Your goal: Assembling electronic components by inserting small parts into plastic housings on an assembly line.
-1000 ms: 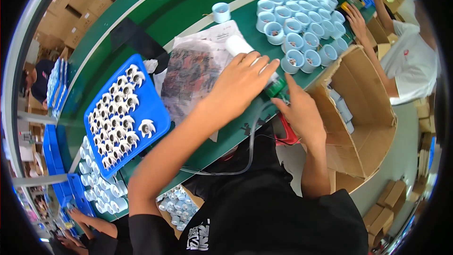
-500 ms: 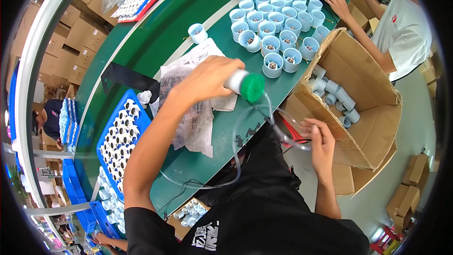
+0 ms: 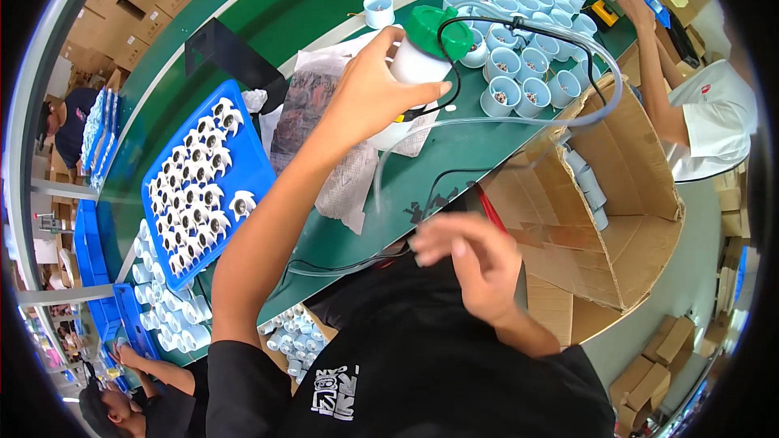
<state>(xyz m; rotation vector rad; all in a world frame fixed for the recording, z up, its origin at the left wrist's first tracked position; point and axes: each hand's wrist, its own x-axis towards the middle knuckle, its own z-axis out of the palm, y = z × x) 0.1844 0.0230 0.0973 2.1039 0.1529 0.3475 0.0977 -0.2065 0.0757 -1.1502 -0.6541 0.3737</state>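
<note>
My left hand [image 3: 377, 93] grips a white bottle [image 3: 412, 71] with a green screw cap [image 3: 434, 31], held over the table. A clear tube [image 3: 618, 81] runs from near the cap, loops out to the right and comes back across the table. Alongside part of it runs a black cable [image 3: 540, 30]. Below and to the right of the bottle, my right hand [image 3: 479, 268] is over my lap. Its fingers are stretched out and slightly blurred, and nothing shows in them. Crumpled printed paper [image 3: 324, 101] lies beneath my left wrist.
Several light-blue cups [image 3: 499, 97] with small parts inside stand at the far right; one cup [image 3: 378, 10] stands apart. A blue tray [image 3: 260, 170] of white finned parts lies left. An open cardboard box [image 3: 568, 219] with grey-blue cups is at right, beside a co-worker's arm [image 3: 649, 40].
The bottle has turned more upright in my left hand. My right hand has let go of the tube and moved left toward my body. The tube now loops out far to the right.
</note>
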